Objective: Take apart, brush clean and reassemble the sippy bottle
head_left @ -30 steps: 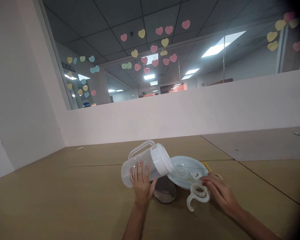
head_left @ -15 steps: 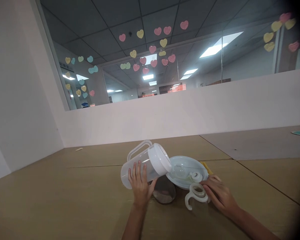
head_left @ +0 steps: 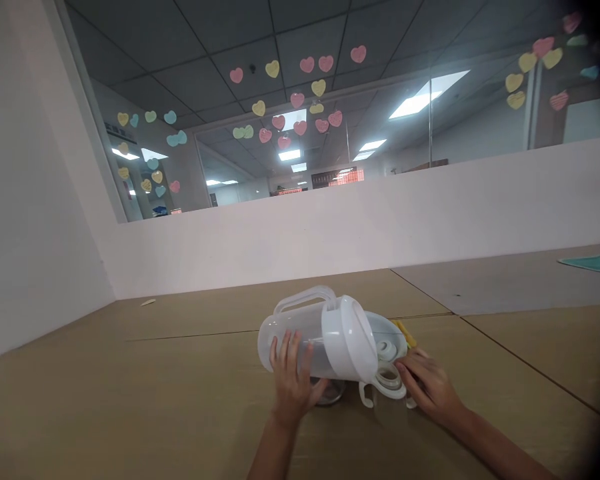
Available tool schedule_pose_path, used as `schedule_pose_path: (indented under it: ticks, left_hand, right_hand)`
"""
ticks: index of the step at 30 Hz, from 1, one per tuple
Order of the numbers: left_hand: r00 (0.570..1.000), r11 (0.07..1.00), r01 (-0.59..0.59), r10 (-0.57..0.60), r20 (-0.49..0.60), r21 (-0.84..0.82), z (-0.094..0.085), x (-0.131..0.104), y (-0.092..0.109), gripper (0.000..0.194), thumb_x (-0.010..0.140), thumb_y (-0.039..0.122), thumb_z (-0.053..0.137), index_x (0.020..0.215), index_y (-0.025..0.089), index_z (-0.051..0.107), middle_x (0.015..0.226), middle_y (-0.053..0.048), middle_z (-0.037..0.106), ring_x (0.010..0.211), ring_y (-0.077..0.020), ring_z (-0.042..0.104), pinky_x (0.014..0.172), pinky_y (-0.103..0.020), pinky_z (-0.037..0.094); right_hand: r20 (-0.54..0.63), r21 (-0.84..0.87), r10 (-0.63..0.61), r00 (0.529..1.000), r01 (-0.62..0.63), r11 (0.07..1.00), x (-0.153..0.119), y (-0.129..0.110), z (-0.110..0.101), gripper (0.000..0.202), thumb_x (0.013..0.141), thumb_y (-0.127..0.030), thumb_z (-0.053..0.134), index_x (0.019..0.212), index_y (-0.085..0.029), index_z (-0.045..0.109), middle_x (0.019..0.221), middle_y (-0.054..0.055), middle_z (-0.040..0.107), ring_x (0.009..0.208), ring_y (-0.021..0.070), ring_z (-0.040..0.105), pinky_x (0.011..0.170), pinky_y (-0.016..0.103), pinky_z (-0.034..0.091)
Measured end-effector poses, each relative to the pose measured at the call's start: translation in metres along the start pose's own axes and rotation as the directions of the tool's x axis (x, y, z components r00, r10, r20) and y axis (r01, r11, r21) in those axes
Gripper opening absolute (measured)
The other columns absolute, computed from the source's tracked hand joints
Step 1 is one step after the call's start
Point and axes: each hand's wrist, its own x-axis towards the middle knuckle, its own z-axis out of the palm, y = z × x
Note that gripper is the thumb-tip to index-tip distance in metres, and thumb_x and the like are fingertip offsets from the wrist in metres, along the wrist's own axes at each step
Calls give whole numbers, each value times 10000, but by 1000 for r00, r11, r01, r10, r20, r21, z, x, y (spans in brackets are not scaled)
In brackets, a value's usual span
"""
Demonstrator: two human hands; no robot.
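My left hand (head_left: 293,383) is wrapped round a translucent plastic pitcher (head_left: 305,333), which is tipped nearly on its side with its white lid toward the right. Below the pitcher's lid stands a small clear bottle (head_left: 391,402) with a white collar and curved handles, its top open. My right hand (head_left: 430,387) pinches the collar's right edge. The lid's front edge hangs just over the bottle; I cannot tell whether they touch. Behind them, a light-blue plate (head_left: 380,323) bears a small white ring-shaped part (head_left: 387,350) and is partly hidden by the pitcher.
A clear, dark-looking round dish (head_left: 333,393) lies under the pitcher. Something yellow (head_left: 406,333) sits beside the plate. The wooden table (head_left: 155,400) meets a low white wall (head_left: 260,247) below a window. A teal item (head_left: 593,263) lies at the far right.
My left hand has moved the pitcher to the right and tipped it further, bringing its lid over the bottle and part of the plate. My right hand stays at the collar. The view has shifted slightly.
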Motion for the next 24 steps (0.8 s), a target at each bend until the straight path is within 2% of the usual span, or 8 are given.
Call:
schedule_pose_path:
  ticks: [5, 11, 16, 18, 20, 24]
  left_hand:
    - [1000, 1000, 5, -5, 7, 1, 2, -1, 4, 774, 715, 436, 666, 1332, 147, 299, 1313, -236, 430, 1274, -381, 352, 981, -622, 309]
    - [995, 995, 95, -96, -30, -21, 0, 1, 4, 857, 714, 498, 648, 1370, 149, 222, 1363, -256, 357, 1282, -390, 335, 976, -620, 316]
    - [998, 996, 61, -63, -24, -67, -1, 4, 9, 876, 709, 490, 657, 1382, 154, 208, 1357, -247, 368, 1278, -382, 345, 981, -618, 312]
    - [990, 990, 131, -133, -36, -50, 0, 5, 11, 928, 681, 495, 685, 1389, 147, 196, 1355, -248, 367, 1277, -380, 343, 988, -607, 311]
    - [956, 958, 286, -287, -58, -36, 1, 7, 10, 990, 652, 507, 707, 1398, 130, 176, 1361, -255, 353, 1281, -376, 333, 1000, -583, 316]
    - [801, 804, 593, -594, -77, -38, 0, 7, -2, 1012, 651, 499, 711, 1410, 126, 154, 1398, -236, 310, 1299, -349, 308, 1033, -524, 316]
  right_hand:
    - [6, 24, 13, 1000, -13, 1000, -1, 1, -1, 165, 862, -177, 433, 742, -201, 545, 579, -4, 504, 548, 132, 458, 577, 296, 385]
    - [26, 20, 10, 1000, -11, 1000, 0, 1, 1, 179, 860, -178, 426, 741, -200, 558, 570, -9, 500, 537, 124, 431, 591, 300, 389]
    - [30, -10, 4, 1000, -3, 1000, 1, 0, 2, 186, 860, -187, 425, 716, -206, 541, 561, -17, 477, 528, 121, 414, 588, 297, 385]
    - [30, -14, -4, 1000, 5, 1000, 1, 0, 1, 187, 857, -177, 430, 702, -202, 530, 554, -19, 460, 524, 118, 402, 583, 292, 376]
    - [32, -16, -13, 999, 13, 1000, 1, 1, 0, 181, 854, -173, 436, 699, -200, 526, 555, -20, 456, 523, 117, 396, 579, 289, 367]
    - [54, -14, -5, 999, 5, 1000, 0, 3, 0, 174, 858, -173, 432, 721, -203, 535, 569, -16, 471, 537, 121, 403, 582, 286, 364]
